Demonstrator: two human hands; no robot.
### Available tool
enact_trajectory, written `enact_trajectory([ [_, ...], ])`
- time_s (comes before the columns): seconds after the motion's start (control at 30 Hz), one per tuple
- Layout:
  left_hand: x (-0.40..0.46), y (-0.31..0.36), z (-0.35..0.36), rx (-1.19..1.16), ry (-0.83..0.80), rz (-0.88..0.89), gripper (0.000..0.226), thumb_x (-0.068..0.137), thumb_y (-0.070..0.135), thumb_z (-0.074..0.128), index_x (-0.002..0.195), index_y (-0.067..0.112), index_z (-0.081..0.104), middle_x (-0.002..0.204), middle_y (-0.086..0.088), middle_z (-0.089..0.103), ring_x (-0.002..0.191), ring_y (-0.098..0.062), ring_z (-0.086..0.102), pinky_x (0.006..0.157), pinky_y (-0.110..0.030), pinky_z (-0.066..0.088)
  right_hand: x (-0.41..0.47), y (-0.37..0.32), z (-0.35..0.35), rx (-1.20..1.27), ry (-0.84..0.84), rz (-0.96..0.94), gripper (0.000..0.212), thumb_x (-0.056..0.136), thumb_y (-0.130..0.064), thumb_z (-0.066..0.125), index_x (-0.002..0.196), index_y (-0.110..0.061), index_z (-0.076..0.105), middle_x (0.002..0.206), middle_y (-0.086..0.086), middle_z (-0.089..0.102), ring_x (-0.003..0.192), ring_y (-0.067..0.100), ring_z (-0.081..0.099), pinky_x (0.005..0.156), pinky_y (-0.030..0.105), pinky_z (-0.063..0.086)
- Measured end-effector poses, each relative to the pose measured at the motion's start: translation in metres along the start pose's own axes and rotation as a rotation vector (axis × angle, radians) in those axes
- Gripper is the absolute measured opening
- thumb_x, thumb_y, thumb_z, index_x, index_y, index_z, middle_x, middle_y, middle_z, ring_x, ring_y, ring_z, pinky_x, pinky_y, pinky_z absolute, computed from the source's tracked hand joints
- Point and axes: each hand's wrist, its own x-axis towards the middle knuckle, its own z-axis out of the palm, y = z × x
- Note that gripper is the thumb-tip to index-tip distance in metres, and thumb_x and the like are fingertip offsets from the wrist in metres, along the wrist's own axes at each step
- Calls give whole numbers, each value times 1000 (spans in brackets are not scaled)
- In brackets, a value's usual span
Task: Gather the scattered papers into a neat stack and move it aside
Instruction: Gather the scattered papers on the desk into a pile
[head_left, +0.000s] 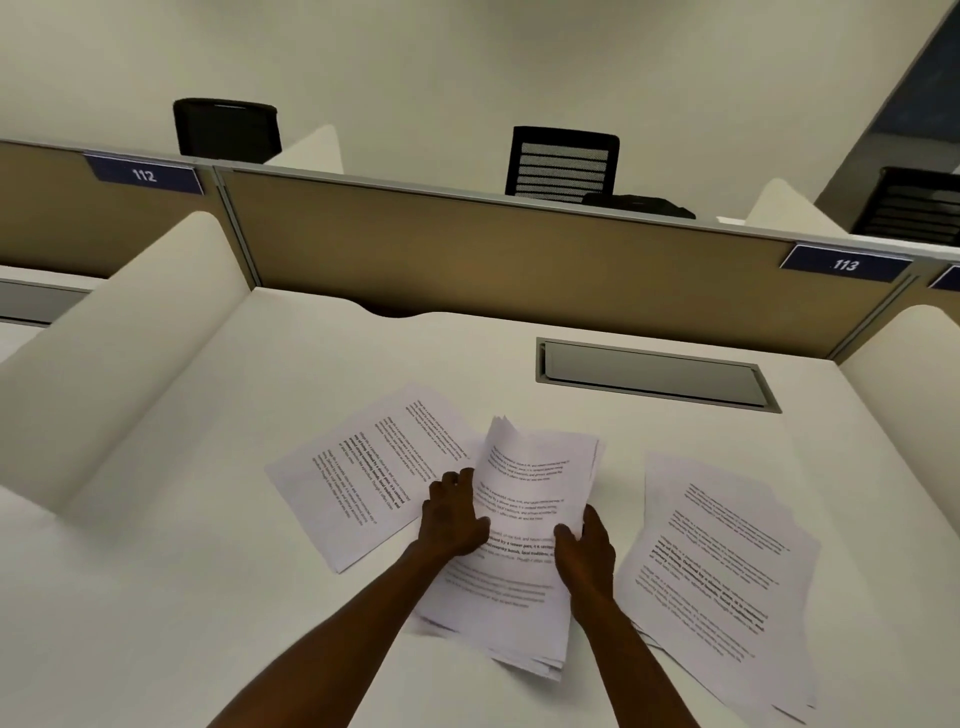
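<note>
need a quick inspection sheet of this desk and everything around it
surface: white desk with a closed grey hatch set in its far right part
job's things: middle stack, edges uneven, held on both sides; left sheets and right sheets lie flat, not yet gathered
clutter: nothing seen
hands: left hand on the stack's left edge; right hand on its right edge
cables: nothing seen
surroundings: tan partition with signs 112 and 113; black chairs behind it
</note>
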Motion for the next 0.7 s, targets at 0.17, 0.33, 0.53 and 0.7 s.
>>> enact_trajectory([
  [0.17,-6,-5,3,-43,51,-15,75,86,48,62,147,17,32,143,-9,43,131,-28,38,106,-43,37,1,10,-12,26,17,-28,58,100,-9,51,153,-11,29,155,13,40,140,31,40,118,47,32],
  [0.33,0,-24,-25,-186,282,-39,63,94,52,53,144,15,42,148,-11,45,139,-30,35,113,-44,35,2,6,-30,305,-28,15,52,97,-4,55,145,-19,44,137,10,58,119,29,58,106,50,46],
  [0.53,11,-103,-79,112,347,-303,59,101,34,41,153,11,27,163,-15,18,152,-35,8,121,-50,15,5,-5,-33,472,-63,66,40,94,-3,60,127,-26,55,116,4,68,99,27,68,83,44,56],
  [0.7,-1,-136,-78,232,136,-350,59,102,43,32,155,19,21,165,-7,14,151,-31,11,119,-57,11,0,-11,-8,552,-169,107,43,92,0,61,131,-17,56,116,9,70,98,35,69,75,47,60],
])
